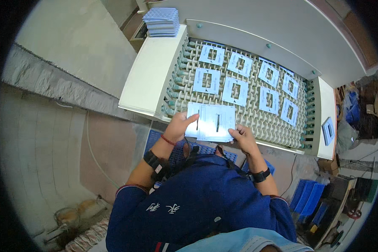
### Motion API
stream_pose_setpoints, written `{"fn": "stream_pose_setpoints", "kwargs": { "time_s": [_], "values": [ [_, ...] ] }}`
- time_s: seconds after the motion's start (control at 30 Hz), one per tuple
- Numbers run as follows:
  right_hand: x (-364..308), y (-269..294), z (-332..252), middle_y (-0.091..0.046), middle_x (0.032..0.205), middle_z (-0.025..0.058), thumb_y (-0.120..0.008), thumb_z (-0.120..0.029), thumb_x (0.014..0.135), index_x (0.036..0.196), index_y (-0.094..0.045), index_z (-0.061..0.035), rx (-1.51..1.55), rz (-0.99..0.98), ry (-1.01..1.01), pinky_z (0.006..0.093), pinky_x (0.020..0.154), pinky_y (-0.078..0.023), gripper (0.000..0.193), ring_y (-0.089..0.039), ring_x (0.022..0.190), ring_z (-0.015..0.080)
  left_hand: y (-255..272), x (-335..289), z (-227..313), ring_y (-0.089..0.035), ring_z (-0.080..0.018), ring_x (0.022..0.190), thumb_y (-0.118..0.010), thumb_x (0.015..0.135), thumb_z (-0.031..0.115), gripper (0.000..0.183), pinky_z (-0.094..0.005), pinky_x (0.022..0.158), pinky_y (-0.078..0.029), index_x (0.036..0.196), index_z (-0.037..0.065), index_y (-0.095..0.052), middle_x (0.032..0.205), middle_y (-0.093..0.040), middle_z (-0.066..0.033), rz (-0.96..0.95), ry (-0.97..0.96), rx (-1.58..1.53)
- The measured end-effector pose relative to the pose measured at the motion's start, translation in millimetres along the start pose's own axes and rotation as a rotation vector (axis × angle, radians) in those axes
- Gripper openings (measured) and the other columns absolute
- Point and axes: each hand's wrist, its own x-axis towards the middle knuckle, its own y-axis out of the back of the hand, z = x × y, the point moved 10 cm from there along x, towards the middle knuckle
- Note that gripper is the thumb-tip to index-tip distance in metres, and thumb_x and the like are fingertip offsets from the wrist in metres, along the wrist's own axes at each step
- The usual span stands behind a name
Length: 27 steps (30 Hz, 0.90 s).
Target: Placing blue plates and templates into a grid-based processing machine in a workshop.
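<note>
lying at the near edge of a cream roller conveyor [281,110] in a tiled workshop, white card sheets [214,122] are pinched by left hand [178,126] and right hand [243,138] fingers, more cards [235,90] beyond

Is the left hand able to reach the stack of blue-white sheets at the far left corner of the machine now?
Probably not without letting go: the left hand rests on the near sheets with the right hand, and the stack lies far beyond, though nothing blocks the way.
</note>
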Motion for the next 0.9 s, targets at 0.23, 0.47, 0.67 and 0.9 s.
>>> {"fn": "stream_pose_setpoints", "kwargs": {
  "time_s": [0.23,0.47,0.67,0.9],
  "values": [
    [1,73,18,-0.058,0.059,0.0046,-0.063,-0.020,0.080,0.073,-0.061,0.0029,-0.362,0.257,-0.017,0.0251,0.046,-0.041,0.024,-0.051,0.049,0.0098,26,23,40,-0.058,-0.0312,0.088,-0.068,0.075,0.027,0.051,-0.0380,0.076,-0.046,0.109,-0.007,-0.051,0.095,-0.059,-0.0201,0.342,-0.227,1.331],
    [-39,164,11,-0.057,0.057,0.0056,-0.065,-0.020,0.078,0.069,-0.060,0.0035,-0.381,0.462,-0.107,0.0264,0.044,-0.042,0.026,-0.052,0.048,0.0110,-51,4,24,-0.023,-0.0407,0.127,-0.066,0.071,0.043,0.073,-0.0522,0.101,-0.024,0.128,0.004,-0.039,0.136,-0.028,-0.0243,-0.113,-0.571,1.780],
    [-80,237,-6,-0.055,0.058,0.0030,-0.066,-0.017,0.078,0.068,-0.060,0.0012,-0.279,0.625,-0.088,0.0236,0.039,-0.038,0.021,-0.047,0.045,0.0098,-48,20,-5,-0.017,-0.0413,0.130,-0.062,0.074,0.048,0.076,-0.0559,0.104,-0.014,0.133,0.009,-0.035,0.141,-0.022,-0.0204,-0.158,-0.430,1.776],
    [-119,323,0,-0.051,0.057,-0.0007,-0.066,-0.018,0.078,0.066,-0.058,-0.0057,-0.303,0.724,-0.160,0.0214,0.039,-0.032,0.019,-0.044,0.045,0.0074,-130,20,-36,-0.020,-0.0386,0.130,-0.059,0.076,0.050,0.075,-0.0520,0.105,-0.017,0.134,0.009,-0.033,0.140,-0.026,-0.0191,-0.525,-0.636,1.802]
  ]
}}
